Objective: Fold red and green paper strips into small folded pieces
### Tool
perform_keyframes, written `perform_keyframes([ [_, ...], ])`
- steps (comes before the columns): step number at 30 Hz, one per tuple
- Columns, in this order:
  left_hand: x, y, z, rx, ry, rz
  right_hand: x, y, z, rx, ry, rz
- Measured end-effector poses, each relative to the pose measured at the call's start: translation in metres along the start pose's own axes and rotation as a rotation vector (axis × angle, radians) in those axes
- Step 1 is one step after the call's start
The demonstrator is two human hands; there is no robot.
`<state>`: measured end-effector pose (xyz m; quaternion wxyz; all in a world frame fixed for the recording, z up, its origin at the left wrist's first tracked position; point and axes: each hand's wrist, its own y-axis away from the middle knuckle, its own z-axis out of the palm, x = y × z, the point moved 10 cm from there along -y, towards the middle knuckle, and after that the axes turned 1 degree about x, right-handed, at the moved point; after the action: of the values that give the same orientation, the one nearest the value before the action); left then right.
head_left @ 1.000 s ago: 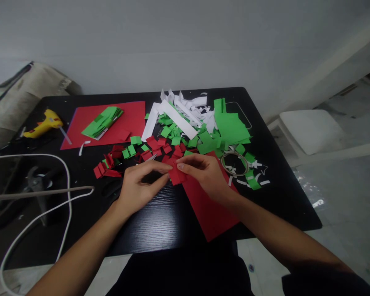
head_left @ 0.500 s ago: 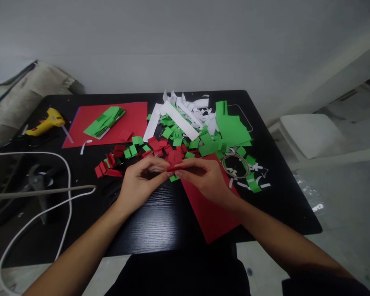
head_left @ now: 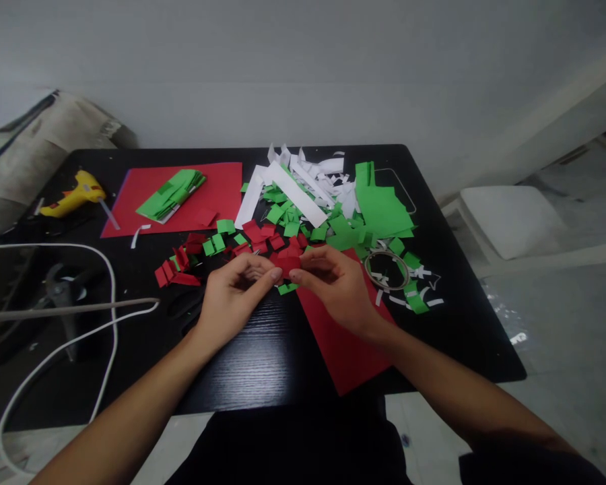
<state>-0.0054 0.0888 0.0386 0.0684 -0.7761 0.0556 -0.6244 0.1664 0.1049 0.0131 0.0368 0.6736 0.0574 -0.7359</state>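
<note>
My left hand point(head_left: 232, 300) and my right hand point(head_left: 336, 286) meet over the middle of the black table point(head_left: 262, 364). Both pinch a small folded red paper piece point(head_left: 286, 264) between thumbs and fingertips. Just under it lies a small green scrap point(head_left: 287, 288). My right wrist rests over a red paper sheet point(head_left: 341, 337) that hangs past the table's near edge. Behind my hands lies a heap of red, green and white paper scraps point(head_left: 287, 225).
A yellow glue gun point(head_left: 73, 194) lies far left, beside a second red sheet point(head_left: 215, 195) bearing a stack of green strips point(head_left: 170, 195). A tape ring point(head_left: 386, 268) sits right of my hands. A white cable point(head_left: 106, 323) loops at left. Larger green sheets point(head_left: 381, 209) lie at back right.
The red piece was held flat and wider a second ago; now it is folded smaller and lifted slightly between both hands' fingertips. A green scrap has appeared beneath it.
</note>
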Motion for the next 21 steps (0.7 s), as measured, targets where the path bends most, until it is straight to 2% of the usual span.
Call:
perform_keyframes([
  [6,-0.003,-0.001,0.001,0.001,0.032,-0.051,0.001,0.001,-0.002,0.012,0.017,0.018],
  [12,-0.005,0.001,0.0,0.03,0.09,-0.07,-0.005,0.002,0.002,-0.014,0.026,-0.048],
  [18,-0.009,-0.003,0.0,-0.002,0.211,-0.133,-0.022,0.005,0.009,-0.13,0.181,-0.24],
  [21,-0.016,-0.003,0.002,-0.045,0.238,-0.208,-0.035,0.007,0.004,-0.071,0.329,-0.389],
])
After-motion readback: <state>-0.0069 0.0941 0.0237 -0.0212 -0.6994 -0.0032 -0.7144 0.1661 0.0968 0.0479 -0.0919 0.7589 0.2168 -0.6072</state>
